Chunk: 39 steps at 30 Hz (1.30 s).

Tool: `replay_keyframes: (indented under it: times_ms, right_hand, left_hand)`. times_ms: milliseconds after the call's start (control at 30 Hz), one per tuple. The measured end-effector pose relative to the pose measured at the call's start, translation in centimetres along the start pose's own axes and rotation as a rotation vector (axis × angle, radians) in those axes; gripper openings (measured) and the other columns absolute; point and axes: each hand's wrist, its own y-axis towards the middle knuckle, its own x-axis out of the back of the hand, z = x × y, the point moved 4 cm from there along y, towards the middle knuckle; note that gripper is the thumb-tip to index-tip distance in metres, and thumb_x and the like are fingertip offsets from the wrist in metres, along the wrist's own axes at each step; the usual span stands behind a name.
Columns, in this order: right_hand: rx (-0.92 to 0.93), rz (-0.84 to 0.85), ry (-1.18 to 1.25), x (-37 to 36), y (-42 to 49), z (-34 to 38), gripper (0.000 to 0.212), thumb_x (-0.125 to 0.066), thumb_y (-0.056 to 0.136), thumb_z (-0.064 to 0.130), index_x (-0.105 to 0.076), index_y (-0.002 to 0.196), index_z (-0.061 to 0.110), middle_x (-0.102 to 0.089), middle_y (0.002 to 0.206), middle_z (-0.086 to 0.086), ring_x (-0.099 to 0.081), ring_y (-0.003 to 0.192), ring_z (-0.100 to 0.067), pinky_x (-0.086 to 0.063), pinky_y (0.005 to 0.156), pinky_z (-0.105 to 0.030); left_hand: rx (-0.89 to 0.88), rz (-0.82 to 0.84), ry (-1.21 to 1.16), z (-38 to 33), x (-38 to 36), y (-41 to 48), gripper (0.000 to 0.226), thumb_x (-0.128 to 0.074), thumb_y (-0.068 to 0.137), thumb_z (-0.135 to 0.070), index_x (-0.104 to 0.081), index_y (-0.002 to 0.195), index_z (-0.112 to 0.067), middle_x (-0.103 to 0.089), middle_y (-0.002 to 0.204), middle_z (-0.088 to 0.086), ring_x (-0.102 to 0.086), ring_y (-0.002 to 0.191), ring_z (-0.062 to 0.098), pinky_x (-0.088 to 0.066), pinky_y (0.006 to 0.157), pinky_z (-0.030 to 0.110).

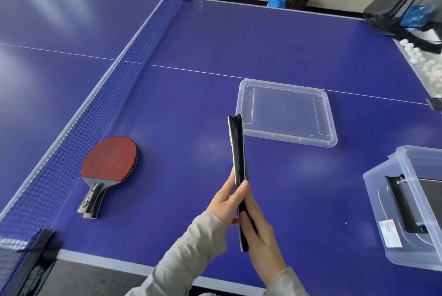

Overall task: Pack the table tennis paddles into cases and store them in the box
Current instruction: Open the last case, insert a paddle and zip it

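A black paddle case (238,152) stands edge-on above the table, zipper edge toward me. My left hand (227,197) pinches its left side and my right hand (260,231) grips its lower part. A red-faced paddle (110,160) lies flat near the net, on top of what looks like a second paddle, handles toward me. A clear plastic box (392,200) sits at the right edge with a black case (404,202) inside. Its clear lid (333,137) lies on the table beyond the held case.
The blue net (119,75) runs diagonally at left, clamped at the near corner (40,248). The blue table (186,200) ends close in front of me. A trough of white balls (425,66) and black netting sit far right. Bags stand by the far wall.
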Motion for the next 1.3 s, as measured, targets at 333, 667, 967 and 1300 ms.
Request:
replay_keyframes:
  times_ms: [333, 667, 967, 1300]
  right_hand:
    - [-0.036, 0.021, 0.142, 0.0, -0.3, -1.0, 0.041, -0.039, 0.098, 0.025, -0.039, 0.138, 0.037, -0.042, 0.141, 0.026, -0.034, 0.134, 0.005, -0.031, 0.109, -0.018]
    - [-0.049, -0.111, -0.168, -0.7, 2.1, -1.0, 0.073, -0.05, 0.09, -0.002, -0.033, 0.126, 0.059, -0.063, 0.097, 0.038, -0.066, 0.086, -0.002, -0.054, 0.081, -0.026]
    - [-0.157, -0.486, -0.295, 5.6, 2.3, -3.8, 0.045, -0.045, 0.089, -0.003, -0.064, 0.091, 0.038, -0.061, 0.09, 0.013, -0.054, 0.079, 0.002, -0.038, 0.072, -0.008]
    - [-0.475, -0.286, -0.583, 7.3, 3.5, -11.7, 0.055, -0.056, 0.085, -0.004, -0.048, 0.118, 0.039, -0.05, 0.133, 0.0, -0.045, 0.12, -0.02, -0.034, 0.099, -0.029]
  left_hand:
    - [-0.024, -0.091, 0.014, 0.7, 0.8, -0.5, 0.035, -0.039, 0.099, -0.033, -0.042, 0.127, -0.054, -0.059, 0.123, -0.018, -0.055, 0.113, -0.001, -0.056, 0.066, 0.029]
    - [-0.028, -0.097, 0.086, 0.2, 3.5, 1.0, 0.033, -0.041, 0.1, -0.022, -0.055, 0.117, -0.046, -0.069, 0.09, -0.011, -0.067, 0.082, 0.001, -0.059, 0.067, 0.035]
    - [-0.016, -0.527, 0.278, 1.5, 18.3, 3.3, 0.021, -0.063, 0.078, -0.018, -0.063, 0.088, -0.037, -0.069, 0.087, 0.005, -0.065, 0.082, 0.027, -0.054, 0.084, 0.047]
    - [0.139, -0.569, 0.472, 7.1, 24.6, 6.2, 0.036, -0.069, 0.076, 0.002, -0.06, 0.106, -0.017, -0.064, 0.094, 0.002, -0.061, 0.092, 0.028, -0.045, 0.082, 0.032]
